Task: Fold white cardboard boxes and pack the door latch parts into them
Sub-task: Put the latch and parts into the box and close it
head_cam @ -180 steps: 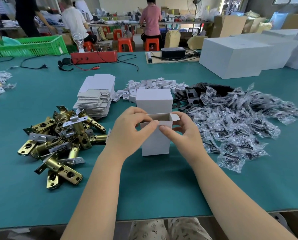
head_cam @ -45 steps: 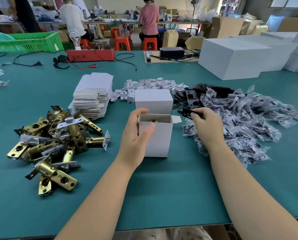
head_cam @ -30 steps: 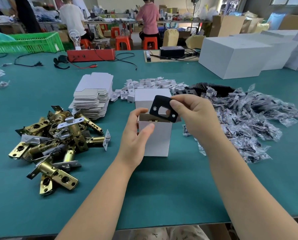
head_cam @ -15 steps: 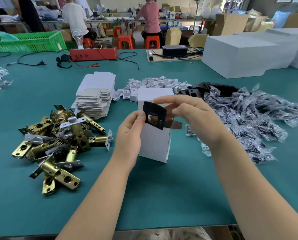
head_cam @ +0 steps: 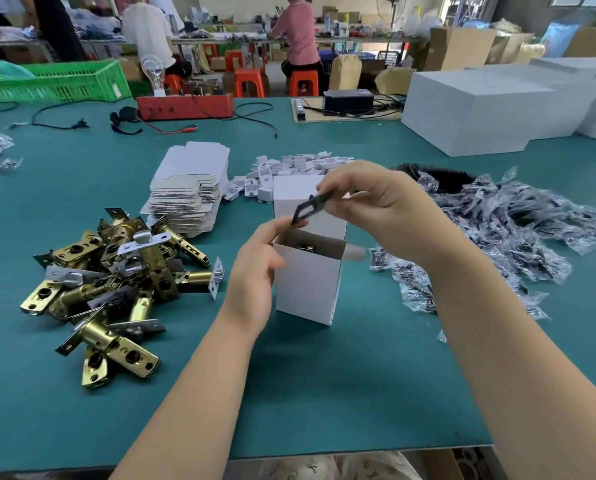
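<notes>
I can read no text, label, brand or number anywhere here; the cartons and packets look unmarked or too blurred.

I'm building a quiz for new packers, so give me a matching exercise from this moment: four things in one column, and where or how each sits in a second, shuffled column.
Things:
1. black plate
2. open white box
3. brass latches
4. flat box blanks

Places:
A. stacked on the table beyond the latches
B. pinched in the right hand above the box
C. heaped on the table's left side
D. upright, steadied by the left hand

Pairs: 1-B, 2-D, 3-C, 4-A
</notes>
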Demonstrator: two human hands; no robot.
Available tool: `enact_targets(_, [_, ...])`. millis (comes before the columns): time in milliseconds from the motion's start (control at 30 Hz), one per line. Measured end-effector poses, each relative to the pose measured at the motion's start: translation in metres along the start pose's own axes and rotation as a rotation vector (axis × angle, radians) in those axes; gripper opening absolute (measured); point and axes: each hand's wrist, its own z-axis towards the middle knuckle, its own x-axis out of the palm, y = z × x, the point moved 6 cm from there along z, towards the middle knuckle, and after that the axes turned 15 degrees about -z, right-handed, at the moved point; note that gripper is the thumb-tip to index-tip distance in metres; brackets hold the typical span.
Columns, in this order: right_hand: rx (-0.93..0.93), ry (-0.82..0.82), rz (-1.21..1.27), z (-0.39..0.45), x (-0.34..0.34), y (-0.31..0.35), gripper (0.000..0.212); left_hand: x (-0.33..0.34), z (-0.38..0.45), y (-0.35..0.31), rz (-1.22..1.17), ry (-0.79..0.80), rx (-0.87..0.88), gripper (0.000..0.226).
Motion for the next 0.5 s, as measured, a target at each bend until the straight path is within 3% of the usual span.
enact_targets(100, [0.092,-0.006,0.084,-0.001,-0.002,-0.006,0.023,0.001,-0.003,-0.001,0.192,-0.045,0.077,0.054])
enact_targets(300, [0.148,-0.025,0.043,0.0,-0.003,-0.01,0.023,0.004,-0.007,-0.007,0.345,-0.098,0.164,0.048])
enact_targets(500, [0.17,0.139,-0.077,-0.003,0.015,-0.01,0.021,0.002,-0.006,-0.007,0.359,-0.126,0.174,0.045])
